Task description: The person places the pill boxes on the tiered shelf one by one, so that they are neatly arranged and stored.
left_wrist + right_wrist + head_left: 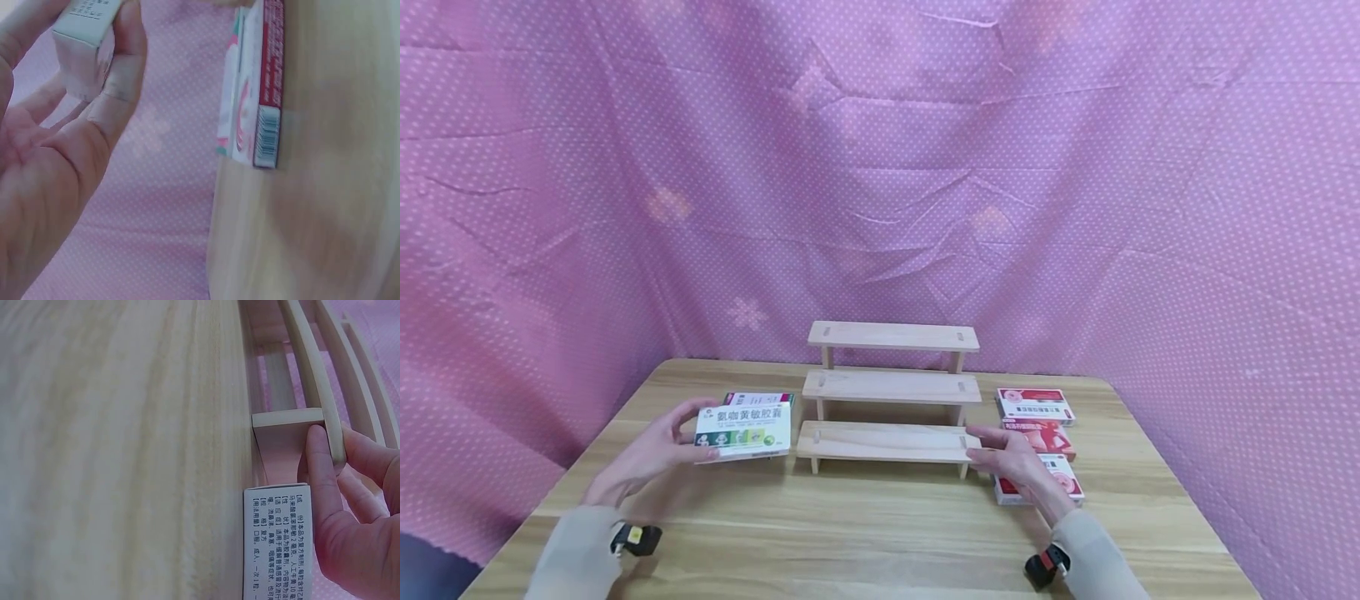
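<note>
As dotted cloth (887, 183) is hanging behind red boxes (1036, 435), your right hand (1021, 463) is pinching the wooden rack (883, 442), your left hand (651, 454) gripping a carton (745, 429).

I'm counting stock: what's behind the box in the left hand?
Behind the held box, the head view shows part of a white-and-magenta box; the rest is covered. The left wrist view also shows a red-sided box there. Anything underneath cannot be seen.
</note>
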A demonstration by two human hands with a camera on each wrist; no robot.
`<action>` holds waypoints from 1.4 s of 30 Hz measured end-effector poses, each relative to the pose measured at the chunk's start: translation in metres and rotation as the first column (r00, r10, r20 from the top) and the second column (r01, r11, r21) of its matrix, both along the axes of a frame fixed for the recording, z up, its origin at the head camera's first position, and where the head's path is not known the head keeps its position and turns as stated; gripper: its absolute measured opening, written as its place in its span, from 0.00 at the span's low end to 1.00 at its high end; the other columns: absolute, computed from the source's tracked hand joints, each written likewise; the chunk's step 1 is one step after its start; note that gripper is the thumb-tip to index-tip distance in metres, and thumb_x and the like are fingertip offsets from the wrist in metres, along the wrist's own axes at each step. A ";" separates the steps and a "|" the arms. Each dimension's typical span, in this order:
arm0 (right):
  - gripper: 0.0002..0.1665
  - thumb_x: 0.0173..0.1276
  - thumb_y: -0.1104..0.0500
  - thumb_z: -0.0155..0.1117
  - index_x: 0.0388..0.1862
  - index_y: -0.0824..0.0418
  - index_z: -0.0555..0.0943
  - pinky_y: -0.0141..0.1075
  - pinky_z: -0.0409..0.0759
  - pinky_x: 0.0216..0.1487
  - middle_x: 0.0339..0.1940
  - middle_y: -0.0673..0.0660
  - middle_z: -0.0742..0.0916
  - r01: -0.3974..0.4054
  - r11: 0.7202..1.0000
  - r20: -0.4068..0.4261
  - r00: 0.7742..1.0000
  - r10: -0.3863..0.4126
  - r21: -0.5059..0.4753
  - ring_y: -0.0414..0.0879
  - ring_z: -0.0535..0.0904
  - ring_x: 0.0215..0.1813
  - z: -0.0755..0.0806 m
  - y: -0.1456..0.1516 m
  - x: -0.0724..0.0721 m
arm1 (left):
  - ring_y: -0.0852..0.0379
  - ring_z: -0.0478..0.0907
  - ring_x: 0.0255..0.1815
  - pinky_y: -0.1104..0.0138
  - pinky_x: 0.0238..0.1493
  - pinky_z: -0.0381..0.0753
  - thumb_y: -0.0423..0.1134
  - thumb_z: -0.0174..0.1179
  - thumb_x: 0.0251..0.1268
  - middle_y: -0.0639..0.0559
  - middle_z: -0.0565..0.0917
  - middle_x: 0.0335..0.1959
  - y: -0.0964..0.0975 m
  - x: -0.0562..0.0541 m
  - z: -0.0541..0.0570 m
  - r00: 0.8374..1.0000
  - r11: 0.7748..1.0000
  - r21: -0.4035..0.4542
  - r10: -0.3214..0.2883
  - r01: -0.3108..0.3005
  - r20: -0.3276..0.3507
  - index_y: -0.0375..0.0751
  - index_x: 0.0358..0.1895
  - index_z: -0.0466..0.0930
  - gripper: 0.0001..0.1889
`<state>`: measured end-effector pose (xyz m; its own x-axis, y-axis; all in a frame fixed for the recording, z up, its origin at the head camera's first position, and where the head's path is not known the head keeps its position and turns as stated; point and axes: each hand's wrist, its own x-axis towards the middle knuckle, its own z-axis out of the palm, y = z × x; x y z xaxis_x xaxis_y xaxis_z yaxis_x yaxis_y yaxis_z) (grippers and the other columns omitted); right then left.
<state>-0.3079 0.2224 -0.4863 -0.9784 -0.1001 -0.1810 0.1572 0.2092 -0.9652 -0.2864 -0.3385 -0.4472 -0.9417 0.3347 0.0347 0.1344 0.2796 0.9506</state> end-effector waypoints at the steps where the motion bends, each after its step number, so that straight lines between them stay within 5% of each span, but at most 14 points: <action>1: 0.32 0.61 0.62 0.72 0.65 0.62 0.76 0.41 0.87 0.50 0.65 0.69 0.77 -0.001 1.000 -0.002 1.000 0.001 0.004 0.48 0.85 0.48 0.000 0.000 0.000 | 0.48 0.84 0.49 0.62 0.49 0.86 0.32 0.70 0.54 0.35 0.58 0.70 0.002 -0.001 0.002 1.000 1.000 0.002 0.003 -0.003 -0.003 0.42 0.74 0.54 0.45; 10: 0.32 0.62 0.63 0.70 0.66 0.64 0.75 0.43 0.87 0.51 0.63 0.70 0.78 -0.006 1.000 -0.001 1.000 0.006 -0.018 0.48 0.85 0.47 0.000 0.000 0.001 | 0.50 0.84 0.50 0.50 0.55 0.84 0.36 0.70 0.55 0.34 0.62 0.70 0.022 -0.004 0.016 0.999 0.999 0.030 0.043 -0.044 0.003 0.47 0.77 0.53 0.47; 16: 0.33 0.62 0.62 0.71 0.66 0.63 0.74 0.42 0.87 0.51 0.64 0.70 0.78 -0.004 1.000 0.009 1.000 0.004 0.000 0.49 0.85 0.48 0.001 0.001 0.002 | 0.53 0.84 0.50 0.57 0.52 0.86 0.36 0.71 0.55 0.28 0.72 0.63 0.032 -0.006 0.024 0.999 0.999 0.012 0.038 -0.038 -0.027 0.41 0.77 0.51 0.48; 26: 0.31 0.59 0.61 0.73 0.62 0.61 0.79 0.42 0.88 0.49 0.60 0.65 0.82 0.017 1.000 -0.011 1.000 -0.017 0.001 0.48 0.85 0.46 -0.003 0.001 0.001 | 0.53 0.82 0.52 0.62 0.50 0.86 0.31 0.71 0.53 0.26 0.71 0.64 0.050 -0.014 0.043 0.999 0.999 0.029 -0.045 0.045 -0.029 0.37 0.78 0.46 0.52; 34: 0.31 0.61 0.61 0.72 0.64 0.62 0.77 0.43 0.87 0.50 0.63 0.67 0.80 0.010 1.000 0.000 1.000 -0.010 0.004 0.48 0.85 0.47 0.000 0.000 0.003 | 0.41 0.76 0.60 0.64 0.51 0.83 0.45 0.76 0.48 0.40 0.77 0.61 0.073 -0.029 0.060 0.984 0.991 -0.123 0.020 -0.042 -0.178 0.47 0.76 0.57 0.51; 42: 0.32 0.61 0.61 0.72 0.65 0.63 0.76 0.42 0.87 0.50 0.61 0.67 0.81 0.005 1.000 -0.005 1.000 -0.005 0.001 0.47 0.85 0.46 0.000 0.001 0.002 | 0.43 0.75 0.63 0.53 0.61 0.80 0.52 0.77 0.45 0.42 0.76 0.64 0.102 -0.048 0.068 0.966 0.982 -0.169 0.045 -0.090 -0.256 0.43 0.72 0.64 0.48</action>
<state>-0.3057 0.2232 -0.4865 -0.9798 -0.0953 -0.1760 0.1531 0.2093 -0.9658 -0.3341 -0.2364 -0.3792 -0.9310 0.2930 0.2175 0.3362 0.4572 0.8234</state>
